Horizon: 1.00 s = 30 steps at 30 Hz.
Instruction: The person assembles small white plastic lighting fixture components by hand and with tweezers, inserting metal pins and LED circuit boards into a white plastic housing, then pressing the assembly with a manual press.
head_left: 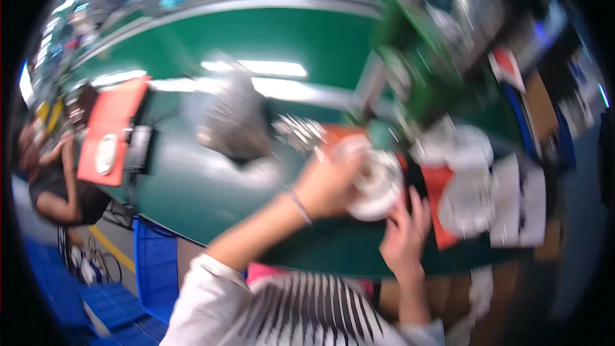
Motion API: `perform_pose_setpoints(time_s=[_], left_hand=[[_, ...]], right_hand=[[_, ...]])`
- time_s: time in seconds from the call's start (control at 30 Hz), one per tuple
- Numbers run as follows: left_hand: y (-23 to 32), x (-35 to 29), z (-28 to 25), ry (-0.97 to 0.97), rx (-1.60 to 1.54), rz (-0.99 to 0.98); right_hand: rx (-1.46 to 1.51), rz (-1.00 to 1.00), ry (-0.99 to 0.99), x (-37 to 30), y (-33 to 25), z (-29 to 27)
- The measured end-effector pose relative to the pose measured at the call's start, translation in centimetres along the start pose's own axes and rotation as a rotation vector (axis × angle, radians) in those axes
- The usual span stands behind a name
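Note:
A white round part (379, 193), dish-like with a paler ring in its middle, is between my hands over the green bench. From its left, my left hand (333, 182) reaches over the part, fingers curled against it; motion blurs the fingertips. At the lower right rim, my right hand (405, 234) has its fingertips on the edge, with one finger stretched upward beside it. An orange-red sheet (343, 133) shows just behind the part. Whether a smaller piece sits in my left fingers cannot be made out.
Beyond my hands stands a blurred green machine (416, 57). Clear wrapped white parts (466, 202) lie at right beside white sheets (519, 202). A grey plastic bag (236, 118) and a heap of small metallic pieces (300, 131) sit left. Another person (61, 179) sits far left; a blue crate (155, 263) stands below.

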<state>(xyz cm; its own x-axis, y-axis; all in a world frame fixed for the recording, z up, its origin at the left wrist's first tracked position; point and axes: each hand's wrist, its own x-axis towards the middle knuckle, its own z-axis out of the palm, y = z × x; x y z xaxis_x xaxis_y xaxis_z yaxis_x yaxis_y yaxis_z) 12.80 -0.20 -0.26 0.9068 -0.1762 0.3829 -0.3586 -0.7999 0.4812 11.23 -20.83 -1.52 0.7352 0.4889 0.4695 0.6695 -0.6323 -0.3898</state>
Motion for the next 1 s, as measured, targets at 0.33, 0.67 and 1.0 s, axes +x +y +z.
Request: perform_pose_setpoints(time_s=[0.33, 0.67, 1.0], left_hand=[[1.6, -0.6, 5.3, 0.303, -0.198, -0.152], [-0.4, 1.7, 2.8, 0.244, -0.283, 0.101], [-0.1, 0.4, 1.1, 0.048, -0.112, -0.07]], right_hand=[[-0.109, -0.215, 0.023, 0.8, 2.1, -1.6], [-0.138, -0.228, 0.112, 1.2, 0.4, -1.6], [0.451, 0.03, 0.086, 0.5, 4.7, -0.6]])
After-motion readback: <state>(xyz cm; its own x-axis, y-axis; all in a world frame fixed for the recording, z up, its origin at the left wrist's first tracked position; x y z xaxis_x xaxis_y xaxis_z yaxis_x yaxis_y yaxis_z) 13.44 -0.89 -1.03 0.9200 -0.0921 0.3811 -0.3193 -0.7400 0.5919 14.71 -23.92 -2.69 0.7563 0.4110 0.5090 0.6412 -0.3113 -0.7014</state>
